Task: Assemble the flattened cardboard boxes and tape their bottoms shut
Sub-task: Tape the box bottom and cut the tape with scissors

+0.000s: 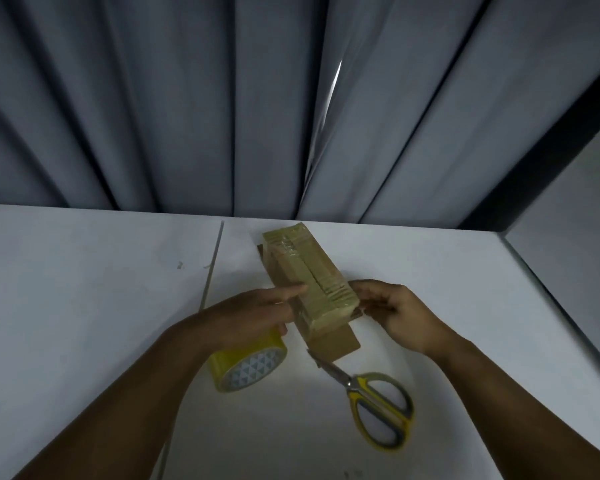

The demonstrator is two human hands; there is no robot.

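Note:
A small, narrow cardboard box [305, 271] stands on the white table [84, 289], its upturned face covered with yellowish tape along the seam. My left hand [253, 313] presses flat against the box's left side, index finger stretched along the top edge. My right hand [392, 313] grips the near right corner of the box. A yellow roll of tape [250, 365] lies on the table under my left wrist. Yellow-and-grey scissors [371, 400] lie shut just in front of the box, blades pointing at its lower flap.
Grey curtains [222, 98] hang right behind the table's far edge. A dark frame and the table's right edge [551, 289] run diagonally on the right. A seam [215, 258] crosses the tabletop left of the box.

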